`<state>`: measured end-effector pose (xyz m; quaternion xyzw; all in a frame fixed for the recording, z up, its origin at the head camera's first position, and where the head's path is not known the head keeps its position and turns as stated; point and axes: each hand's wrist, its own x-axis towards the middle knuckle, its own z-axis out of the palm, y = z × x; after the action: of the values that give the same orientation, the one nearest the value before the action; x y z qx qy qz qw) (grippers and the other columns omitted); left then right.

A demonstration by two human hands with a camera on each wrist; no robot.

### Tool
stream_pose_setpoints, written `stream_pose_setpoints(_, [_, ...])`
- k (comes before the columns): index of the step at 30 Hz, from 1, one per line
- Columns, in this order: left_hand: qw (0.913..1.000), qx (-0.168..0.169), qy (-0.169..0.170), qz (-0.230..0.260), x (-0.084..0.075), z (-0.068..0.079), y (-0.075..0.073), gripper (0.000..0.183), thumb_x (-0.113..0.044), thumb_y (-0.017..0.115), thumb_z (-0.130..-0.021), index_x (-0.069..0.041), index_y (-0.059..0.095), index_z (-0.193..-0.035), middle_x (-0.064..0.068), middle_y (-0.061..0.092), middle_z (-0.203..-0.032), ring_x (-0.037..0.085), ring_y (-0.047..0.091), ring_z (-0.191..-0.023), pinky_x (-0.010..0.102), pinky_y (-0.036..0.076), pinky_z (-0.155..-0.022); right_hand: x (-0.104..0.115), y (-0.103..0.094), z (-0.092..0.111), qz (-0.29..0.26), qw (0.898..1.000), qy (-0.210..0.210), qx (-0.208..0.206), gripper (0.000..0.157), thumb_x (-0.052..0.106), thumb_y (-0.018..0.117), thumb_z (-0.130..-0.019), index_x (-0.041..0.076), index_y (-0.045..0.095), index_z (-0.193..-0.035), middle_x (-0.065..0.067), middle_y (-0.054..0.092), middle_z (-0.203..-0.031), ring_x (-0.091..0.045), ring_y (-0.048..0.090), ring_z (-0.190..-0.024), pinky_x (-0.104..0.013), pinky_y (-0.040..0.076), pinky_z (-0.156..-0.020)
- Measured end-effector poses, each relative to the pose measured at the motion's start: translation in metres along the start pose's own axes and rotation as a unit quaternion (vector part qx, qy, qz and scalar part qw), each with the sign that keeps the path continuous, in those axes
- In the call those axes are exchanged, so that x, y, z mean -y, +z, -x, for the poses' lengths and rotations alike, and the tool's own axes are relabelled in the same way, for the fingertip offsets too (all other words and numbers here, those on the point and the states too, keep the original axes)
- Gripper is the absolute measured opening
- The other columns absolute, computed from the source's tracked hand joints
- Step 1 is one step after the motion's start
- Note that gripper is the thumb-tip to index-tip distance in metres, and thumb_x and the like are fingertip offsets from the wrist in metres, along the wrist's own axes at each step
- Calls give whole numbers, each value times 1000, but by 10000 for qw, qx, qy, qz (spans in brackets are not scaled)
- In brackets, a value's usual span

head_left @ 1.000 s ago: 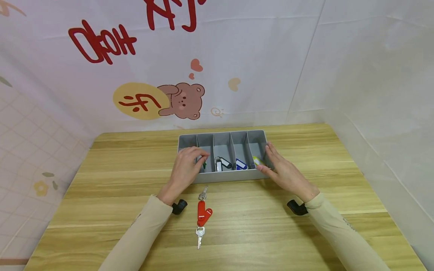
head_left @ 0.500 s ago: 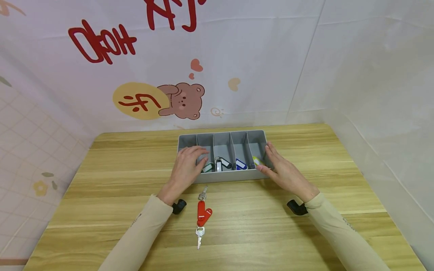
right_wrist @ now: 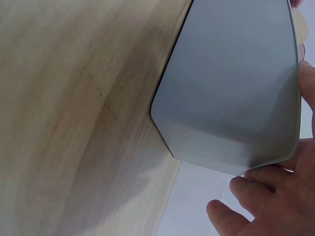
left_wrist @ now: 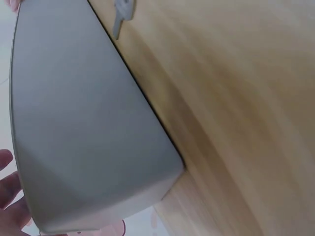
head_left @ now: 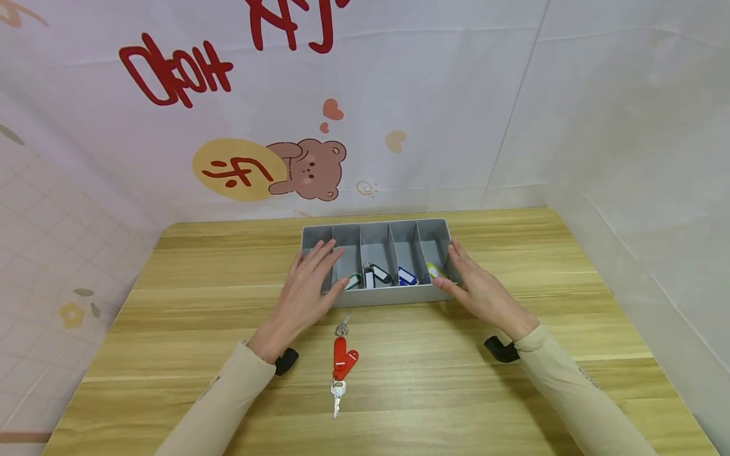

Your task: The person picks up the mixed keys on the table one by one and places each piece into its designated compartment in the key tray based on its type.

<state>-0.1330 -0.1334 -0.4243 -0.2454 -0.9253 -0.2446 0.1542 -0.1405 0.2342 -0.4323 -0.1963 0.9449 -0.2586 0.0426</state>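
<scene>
A grey tray (head_left: 393, 294) with a row of several compartments lies on the wooden table. My left hand (head_left: 305, 288) hovers over its left end, fingers spread and holding nothing; in the left wrist view its fingertips (left_wrist: 11, 189) show beyond the tray's rim. My right hand (head_left: 485, 294) grips the right end, thumb at the front rim and fingers along the outer side. Tagged keys lie inside: a green key tag (head_left: 353, 281), black key tags (head_left: 380, 273), blue key tags (head_left: 407, 276) and a yellow key tag (head_left: 435, 271), each colour in its own compartment.
In front of the tray lie two red key tags (head_left: 340, 353), with one key (head_left: 343, 326) pointing toward the tray and another key (head_left: 338, 396) pointing toward me. White printed cloth (head_left: 433, 114) hangs behind the table and along both sides.
My left hand has let go of the green key tag, which now lies in its compartment. The hand has spread its fingers and shifted slightly left. My right hand has stayed put.
</scene>
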Motion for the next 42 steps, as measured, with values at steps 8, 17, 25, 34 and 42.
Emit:
stream_pose_setpoints(8, [9993,113,267,-227,1,19,-7,63,-37,71,-96,-5,56,-148,15,47,-158,37,37,-150,63,20,-122,-1,0,0,45,10000,-19,9,90,53,52,-106,-4,12,-163,-13,0,-172,-39,16,-156,-59,23,-121])
stream_pose_setpoints(17, [9916,-304,1236,-229,0,36,-11,57,-48,59,-102,-6,61,-142,16,52,-153,39,45,-143,65,33,-115,-1,-1,0,35,10000,-20,20,91,53,53,-105,-5,13,-163,-13,0,-172,-39,14,-156,-60,23,-121])
stream_pose_setpoints(25, [9809,-456,1892,10,-4,42,-12,60,-33,79,-89,-6,63,-140,11,56,-150,34,51,-139,54,36,-118,0,-1,-1,57,10000,-19,22,90,53,53,-106,-5,14,-162,-13,0,-172,-39,14,-156,-60,23,-121])
stream_pose_setpoints(34, [9642,-483,2573,428,-3,46,-9,47,-33,73,-97,-5,67,-135,10,63,-141,28,58,-132,47,47,-109,-1,-1,0,36,10000,12,76,91,54,52,-106,-4,12,-163,-12,-1,-173,-40,16,-156,-60,24,-121])
stream_pose_setpoints(42, [9613,279,2648,706,-4,52,-9,52,-25,82,-90,-7,65,-136,7,62,-142,23,57,-132,38,47,-110,-3,-1,-1,32,10000,-2,62,91,54,52,-106,-3,13,-163,-12,-1,-173,-39,15,-156,-60,24,-121])
